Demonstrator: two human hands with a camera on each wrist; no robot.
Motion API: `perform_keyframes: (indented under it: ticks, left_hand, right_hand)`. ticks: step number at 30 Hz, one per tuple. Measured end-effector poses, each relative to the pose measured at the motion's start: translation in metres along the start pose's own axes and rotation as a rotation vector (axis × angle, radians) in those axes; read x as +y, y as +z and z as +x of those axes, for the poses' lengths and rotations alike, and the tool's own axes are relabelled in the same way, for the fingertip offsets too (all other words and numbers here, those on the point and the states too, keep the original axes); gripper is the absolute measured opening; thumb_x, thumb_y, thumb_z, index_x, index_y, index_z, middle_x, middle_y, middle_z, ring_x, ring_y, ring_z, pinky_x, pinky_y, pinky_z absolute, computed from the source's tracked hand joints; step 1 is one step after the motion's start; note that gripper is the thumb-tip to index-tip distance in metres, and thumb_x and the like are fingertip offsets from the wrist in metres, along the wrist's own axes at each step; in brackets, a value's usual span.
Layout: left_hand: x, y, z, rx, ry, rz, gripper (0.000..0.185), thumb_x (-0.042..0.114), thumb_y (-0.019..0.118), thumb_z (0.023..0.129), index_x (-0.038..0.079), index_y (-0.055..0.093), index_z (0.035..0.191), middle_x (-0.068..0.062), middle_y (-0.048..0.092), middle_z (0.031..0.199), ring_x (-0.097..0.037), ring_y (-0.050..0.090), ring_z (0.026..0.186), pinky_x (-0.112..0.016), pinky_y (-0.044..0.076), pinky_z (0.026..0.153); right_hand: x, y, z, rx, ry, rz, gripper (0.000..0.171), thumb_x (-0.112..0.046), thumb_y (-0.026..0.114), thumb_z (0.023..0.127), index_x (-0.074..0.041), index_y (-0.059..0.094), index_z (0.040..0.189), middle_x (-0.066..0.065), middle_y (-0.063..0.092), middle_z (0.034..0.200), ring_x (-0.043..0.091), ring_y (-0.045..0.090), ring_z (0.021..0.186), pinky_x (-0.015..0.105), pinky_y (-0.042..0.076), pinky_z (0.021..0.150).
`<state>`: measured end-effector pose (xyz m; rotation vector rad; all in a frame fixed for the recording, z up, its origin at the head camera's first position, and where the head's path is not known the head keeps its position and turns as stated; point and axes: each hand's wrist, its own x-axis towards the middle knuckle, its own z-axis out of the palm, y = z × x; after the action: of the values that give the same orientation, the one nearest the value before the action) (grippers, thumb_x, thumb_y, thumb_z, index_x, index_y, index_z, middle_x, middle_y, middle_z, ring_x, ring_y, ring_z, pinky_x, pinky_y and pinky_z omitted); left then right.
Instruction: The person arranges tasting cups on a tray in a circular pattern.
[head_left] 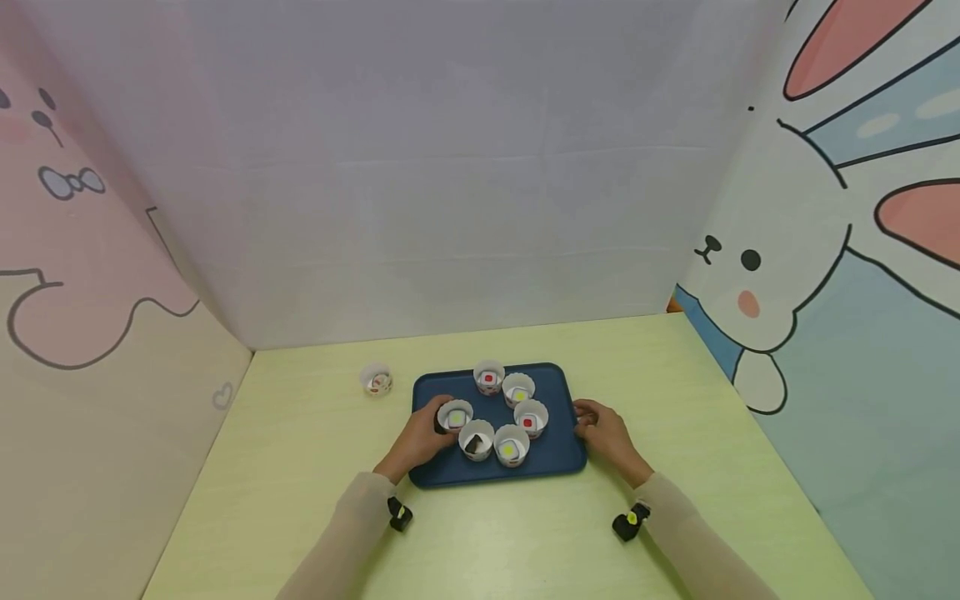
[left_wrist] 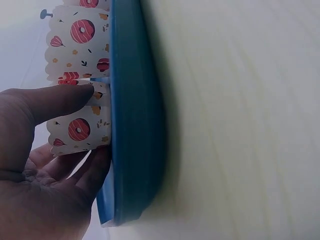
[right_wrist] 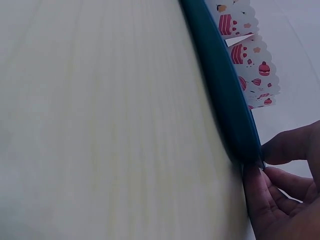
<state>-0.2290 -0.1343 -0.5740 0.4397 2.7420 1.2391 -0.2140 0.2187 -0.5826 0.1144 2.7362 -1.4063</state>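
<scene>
A blue tray [head_left: 555,387] lies on the table and bears several white paper baking cups with scalloped rims. At the tray's left side my left hand [head_left: 418,435] holds one paper cup [left_wrist: 80,131], printed with pink doughnuts, thumb on one side and fingers on the other. That cup stands on or just over the tray; I cannot tell which. My right hand [head_left: 606,430] pinches the tray's right edge between thumb and fingers, seen near the corner in the right wrist view. Small square pieces show in most cups; a dark piece [head_left: 474,444] sits in the front-left cup.
Off the tray, at the back left, stands another patterned paper cup [head_left: 376,380]. The pale yellow table [head_left: 300,467] reaches back to a white curtain [head_left: 420,208]. Panels with cartoon animals flank both sides.
</scene>
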Motion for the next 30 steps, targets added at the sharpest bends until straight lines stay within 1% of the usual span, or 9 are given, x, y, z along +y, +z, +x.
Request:
perform_keyframes:
  ticks: [3,8,13,17,23,27,30]
  left_hand:
    - [0.0008,-0.0012,-0.0010,-0.001,0.011,0.005,0.064,0.012,0.077,0.081,0.007,0.049,0.138,-0.016,0.063,0.126,-0.032,0.060,0.115,-0.052,0.046,0.097]
    - [0.0010,-0.0017,-0.0017,-0.006,-0.015,-0.010,0.065,0.014,0.077,0.082,0.009,0.049,0.140,-0.015,0.061,0.130,-0.032,0.058,0.121,-0.052,0.043,0.103]
    - [-0.0012,-0.0012,-0.0016,0.001,-0.022,-0.008,0.065,0.015,0.077,0.083,0.010,0.048,0.141,-0.015,0.061,0.132,-0.032,0.056,0.123,-0.051,0.042,0.105]
    - [-0.0010,-0.0019,-0.0022,0.008,-0.024,-0.009,0.063,0.015,0.076,0.084,0.010,0.048,0.140,-0.014,0.061,0.132,-0.031,0.057,0.123,-0.051,0.042,0.104]
    - [-0.0002,-0.0013,-0.0013,-0.001,-0.031,-0.050,0.061,0.013,0.074,0.086,0.008,0.047,0.141,-0.015,0.060,0.133,-0.030,0.061,0.118,-0.048,0.047,0.100]
    - [-0.0011,0.0005,0.0002,0.002,-0.020,-0.075,0.060,0.010,0.073,0.086,0.007,0.048,0.140,-0.015,0.060,0.132,-0.029,0.063,0.113,-0.046,0.049,0.096]
    - [-0.0022,0.0015,0.0010,-0.002,-0.008,-0.096,0.060,0.008,0.073,0.086,0.007,0.048,0.140,-0.014,0.061,0.131,-0.027,0.064,0.113,-0.044,0.051,0.095]
  right_hand:
    - [-0.0005,-0.0002,-0.0002,0.000,0.002,0.003,0.047,0.000,0.063,0.081,-0.001,0.061,0.128,0.016,0.069,0.113,0.023,0.063,0.095,0.031,0.048,0.078]
    - [-0.0014,-0.0005,-0.0005,0.003,-0.001,0.002,0.047,0.000,0.063,0.081,-0.001,0.062,0.128,0.016,0.069,0.113,0.022,0.063,0.095,0.030,0.048,0.077]
    - [-0.0021,-0.0007,-0.0012,0.009,-0.012,0.007,0.047,0.000,0.063,0.080,-0.001,0.062,0.127,0.016,0.070,0.112,0.021,0.063,0.093,0.030,0.047,0.077]
    - [-0.0017,-0.0006,-0.0013,0.007,-0.010,0.007,0.047,0.000,0.063,0.080,-0.001,0.062,0.127,0.015,0.070,0.112,0.021,0.063,0.093,0.030,0.047,0.076]
    - [-0.0011,-0.0002,-0.0009,0.009,-0.007,0.009,0.047,0.001,0.063,0.080,-0.001,0.063,0.127,0.015,0.070,0.112,0.021,0.063,0.093,0.029,0.047,0.076]
    - [-0.0005,0.0001,-0.0006,0.012,-0.007,0.012,0.047,0.002,0.063,0.080,-0.001,0.063,0.126,0.015,0.069,0.112,0.022,0.064,0.093,0.029,0.048,0.076]
    - [0.0004,0.0006,-0.0003,0.013,-0.006,0.009,0.047,0.001,0.063,0.080,-0.001,0.062,0.127,0.015,0.069,0.112,0.022,0.064,0.094,0.029,0.048,0.076]
